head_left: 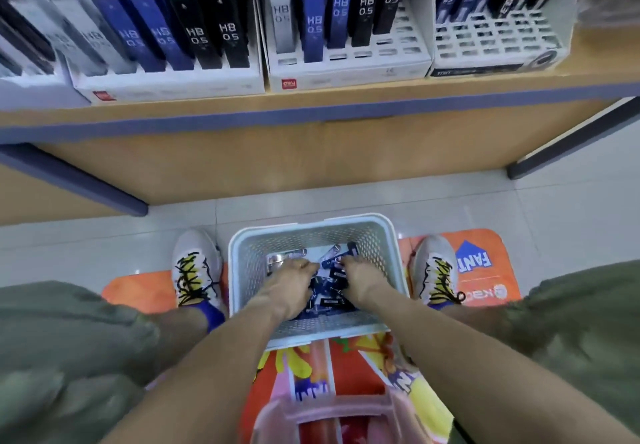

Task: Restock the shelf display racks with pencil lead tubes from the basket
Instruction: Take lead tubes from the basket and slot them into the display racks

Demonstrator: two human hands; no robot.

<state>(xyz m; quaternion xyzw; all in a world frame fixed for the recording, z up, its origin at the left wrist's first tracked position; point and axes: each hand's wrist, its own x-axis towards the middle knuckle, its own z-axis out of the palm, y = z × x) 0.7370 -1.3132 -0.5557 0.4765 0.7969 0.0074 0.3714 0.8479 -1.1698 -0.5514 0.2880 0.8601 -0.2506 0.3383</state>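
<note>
Reaching into the basket (239, 253), my left hand (289, 279) and right hand (360, 275) curl among light, stiff, slick pencil lead tubes (332, 282); grip unclear; I'd pinch their flat sides.

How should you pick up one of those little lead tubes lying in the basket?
Come from above, the only open side of the basket. The pencil lead tubes are flat and narrow, lying jumbled, so pinching one across its two long edges near the middle probably works best. Both hands are already down among them.
</note>
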